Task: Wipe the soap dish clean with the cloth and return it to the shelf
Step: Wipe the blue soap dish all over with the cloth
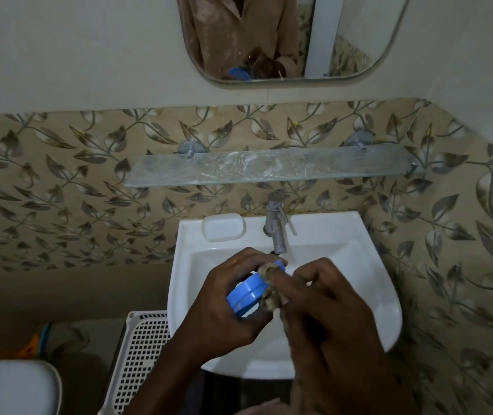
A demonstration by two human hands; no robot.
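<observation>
Wiping, over sink [368, 310] | left hand [224, 307] grips blue soap dish [246, 295] | right hand [326, 313] pinches cloth [270, 298] against rim | advice: rotate dish, hold firm | shelf [269, 169] waits above.

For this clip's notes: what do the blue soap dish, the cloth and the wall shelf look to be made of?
Soap dish: likely moulded plastic, smooth, uniform bright blue with ridged rim lines. Cloth: soft, brownish, rough-textured fabric, bunched against the dish under the right hand; the weave is too blurred to tell. Shelf: apparently glass, see-through, with whitish smears, on metal-looking pegs.
</observation>
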